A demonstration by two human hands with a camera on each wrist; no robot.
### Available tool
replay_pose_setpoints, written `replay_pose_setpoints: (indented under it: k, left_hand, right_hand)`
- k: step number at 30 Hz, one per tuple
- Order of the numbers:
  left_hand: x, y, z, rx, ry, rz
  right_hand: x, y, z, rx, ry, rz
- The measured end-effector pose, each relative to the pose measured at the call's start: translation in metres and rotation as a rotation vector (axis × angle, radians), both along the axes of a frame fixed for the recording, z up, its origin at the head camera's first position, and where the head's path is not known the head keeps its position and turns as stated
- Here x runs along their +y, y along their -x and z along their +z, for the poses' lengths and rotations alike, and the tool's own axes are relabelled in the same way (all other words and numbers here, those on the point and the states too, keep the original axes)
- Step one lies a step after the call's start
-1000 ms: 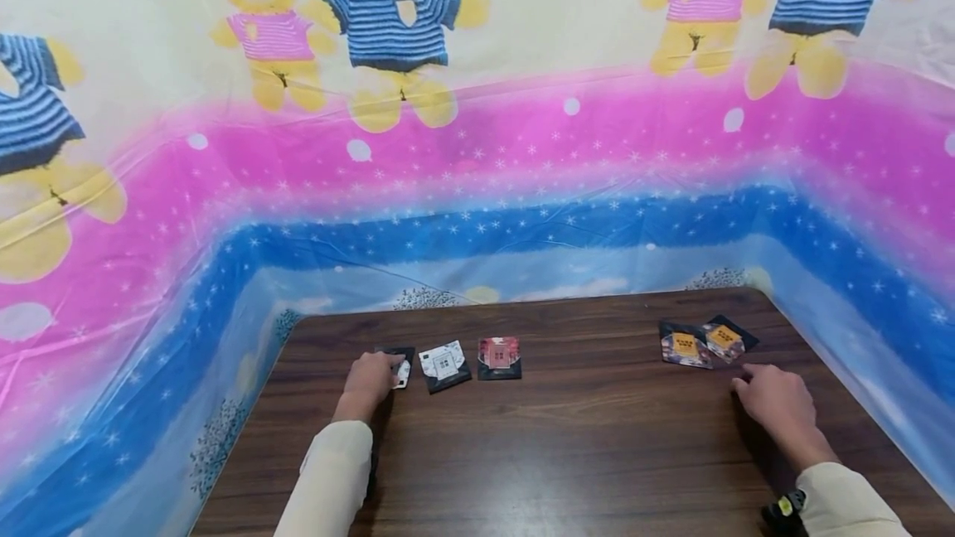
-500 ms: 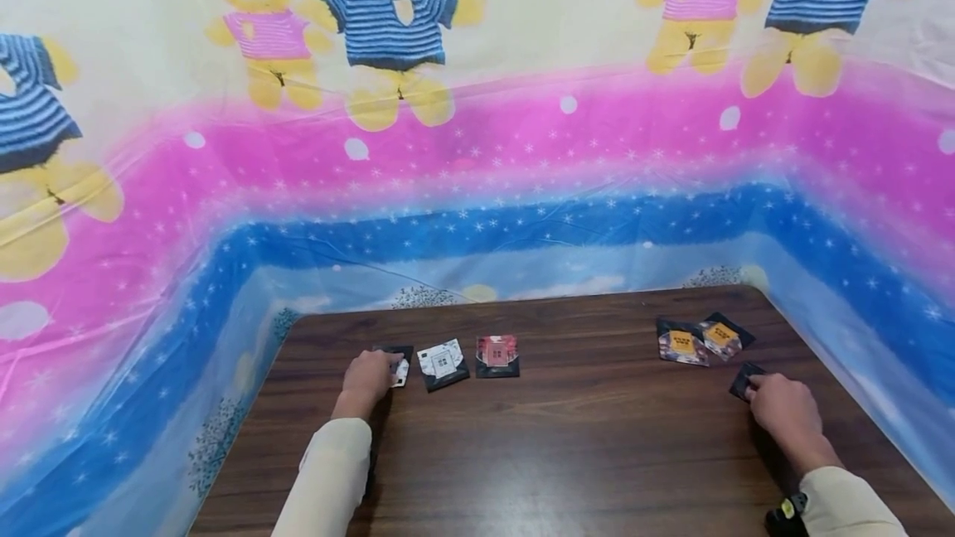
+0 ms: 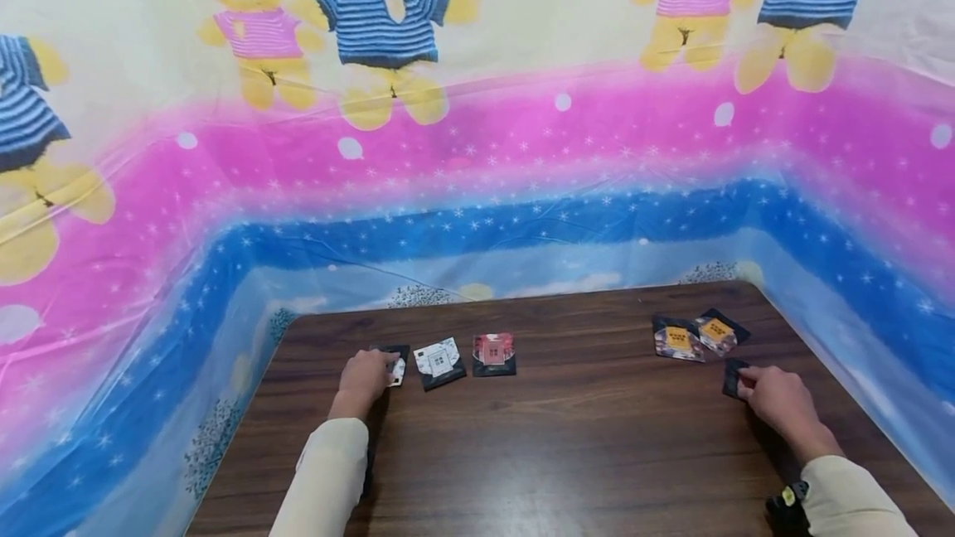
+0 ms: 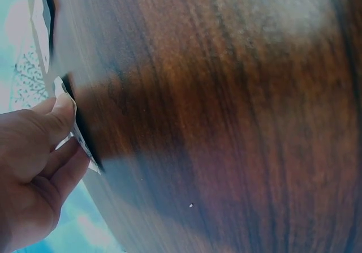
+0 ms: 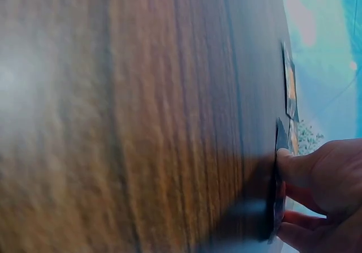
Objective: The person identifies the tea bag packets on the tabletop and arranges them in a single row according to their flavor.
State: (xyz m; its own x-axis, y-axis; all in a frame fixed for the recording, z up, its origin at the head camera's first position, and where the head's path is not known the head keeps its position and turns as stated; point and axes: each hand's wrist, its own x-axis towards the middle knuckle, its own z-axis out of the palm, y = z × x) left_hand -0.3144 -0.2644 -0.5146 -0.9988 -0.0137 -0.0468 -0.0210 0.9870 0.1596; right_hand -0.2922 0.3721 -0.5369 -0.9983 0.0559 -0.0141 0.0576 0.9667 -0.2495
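At the left of the row in the head view, a white and black packet (image 3: pixel 399 368) lies partly hidden under my left hand (image 3: pixel 363 377). In the left wrist view the thumb and curled fingers hold that packet by its edges, flat against the tabletop. My right hand (image 3: pixel 780 403) pinches a dark packet (image 3: pixel 734 377) between thumb and fingers, close to the table at the right. Its printed face is mostly covered. Just beyond it lie two orange and black packets, one on the left (image 3: pixel 677 338) and one on the right (image 3: pixel 719 330), touching or slightly overlapping.
Beside the left hand lie a white and black packet (image 3: pixel 438 361) and a red and black packet (image 3: pixel 494 353), in a row. The brown wooden table (image 3: pixel 567 446) ends at a cloth backdrop (image 3: pixel 522 131) printed with bears. A dark band sits at the right wrist.
The dark packet has come into sight under my right fingers, which now pinch it and have shifted slightly left. My left hand stays on its packet. The head view drifts slightly.
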Motion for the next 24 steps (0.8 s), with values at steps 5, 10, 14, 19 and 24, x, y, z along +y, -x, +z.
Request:
replay_pose_setpoints:
  k: [5,10,14,19,24]
  left_hand:
    - [-0.002,0.000,0.000,0.003,-0.007,0.003]
    - [-0.004,0.002,-0.001,0.014,-0.021,-0.006]
    - [-0.004,0.003,-0.003,0.021,-0.022,-0.015]
    - [-0.003,0.004,-0.004,0.024,-0.022,-0.014]
    - [-0.002,0.005,-0.003,0.012,-0.017,-0.017]
  right_hand:
    - [-0.011,-0.002,-0.001,0.037,0.000,0.042]
    - [-0.024,-0.002,-0.002,0.041,-0.014,0.059]
    - [-0.034,-0.001,-0.004,0.037,-0.025,0.073]
    - [-0.048,-0.001,-0.003,0.044,-0.035,0.111]
    - [-0.065,0.001,-0.001,0.035,-0.028,0.150]
